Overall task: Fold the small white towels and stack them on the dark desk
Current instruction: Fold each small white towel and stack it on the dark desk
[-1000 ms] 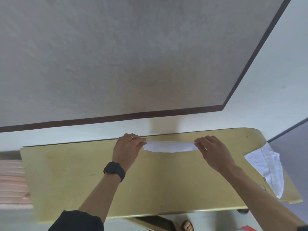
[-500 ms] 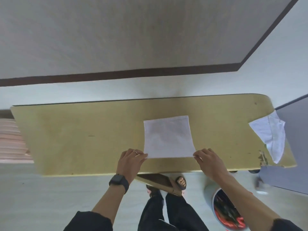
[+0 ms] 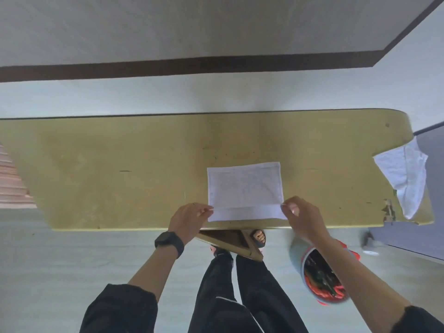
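The small white towel (image 3: 243,188) is laid flat on the yellowish worktop (image 3: 120,176), close to its front edge, with its long axis running left to right across the person. Its near left corner is pinched by the left hand (image 3: 189,218) and its near right corner by the right hand (image 3: 301,216), thumb against fingertips on each. One hand is placed at each end of the near edge, so neither is nearer. The towel body lies straight ahead of both hands, away from the person. A narrow strip of a lower layer is seen under an upper layer along the near side; which layer is gripped cannot be told. The next fold is judged to turn on the two corners being kept level, so the edges meet square. The fold path over the towel is judged unobstructed. A second white towel (image 3: 403,174), crumpled, is draped over the worktop's right end, well apart. A grey surface (image 3: 430,200) is seen beyond it. A wristwatch (image 3: 169,242) is worn on the left wrist. A bucket (image 3: 319,280) with red contents is seen on the floor beside the right forearm.
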Demonstrator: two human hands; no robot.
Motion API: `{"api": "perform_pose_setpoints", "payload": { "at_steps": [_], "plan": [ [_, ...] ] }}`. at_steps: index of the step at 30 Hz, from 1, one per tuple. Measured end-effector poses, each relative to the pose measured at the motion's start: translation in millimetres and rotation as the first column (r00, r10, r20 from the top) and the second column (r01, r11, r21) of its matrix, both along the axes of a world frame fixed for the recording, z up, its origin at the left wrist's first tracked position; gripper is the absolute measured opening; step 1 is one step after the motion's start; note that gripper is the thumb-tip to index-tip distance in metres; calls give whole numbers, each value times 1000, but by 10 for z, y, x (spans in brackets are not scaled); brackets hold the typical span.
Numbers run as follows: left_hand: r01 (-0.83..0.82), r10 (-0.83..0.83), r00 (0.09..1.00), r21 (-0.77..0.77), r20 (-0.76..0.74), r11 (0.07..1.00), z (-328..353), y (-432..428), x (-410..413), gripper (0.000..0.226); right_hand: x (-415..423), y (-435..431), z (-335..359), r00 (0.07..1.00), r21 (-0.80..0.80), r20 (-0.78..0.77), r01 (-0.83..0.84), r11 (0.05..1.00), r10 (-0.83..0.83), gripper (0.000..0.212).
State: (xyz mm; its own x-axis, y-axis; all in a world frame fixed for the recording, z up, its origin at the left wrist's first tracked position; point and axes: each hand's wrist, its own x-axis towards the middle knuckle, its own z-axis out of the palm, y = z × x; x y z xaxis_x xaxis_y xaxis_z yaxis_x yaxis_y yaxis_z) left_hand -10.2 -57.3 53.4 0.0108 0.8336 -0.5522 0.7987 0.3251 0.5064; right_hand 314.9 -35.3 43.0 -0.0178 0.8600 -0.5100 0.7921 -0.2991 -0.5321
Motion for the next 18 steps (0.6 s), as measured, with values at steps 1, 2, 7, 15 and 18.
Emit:
{"api": "perform_pose_setpoints", "payload": {
  "at_steps": [1, 2, 7, 15, 18],
  "plan": [
    [-101, 101, 993, 11, 62, 995, -19, 115, -5, 21, -28, 137, 18, 996, 5, -41, 84, 996, -83, 13],
    [-188, 185, 976, 19, 112, 982, -51, 228, -13, 17, -59, 273, 23, 984, 0, -74, 159, 987, -159, 13],
    [-449, 434, 871, 16, 232, 893, -272, 683, 6, 9, -175, 782, -215, 909, 10, -160, 392, 920, -386, 13],
    [-497, 484, 860, 48, 159, 867, -663, 845, 30, 20, -254, 1007, -534, 872, 36, -192, 465, 885, -450, 14],
    [-484, 473, 871, 74, 133, 872, -721, 864, 15, 18, -264, 1027, -560, 872, 49, -189, 467, 883, -451, 12]
  ]
}}
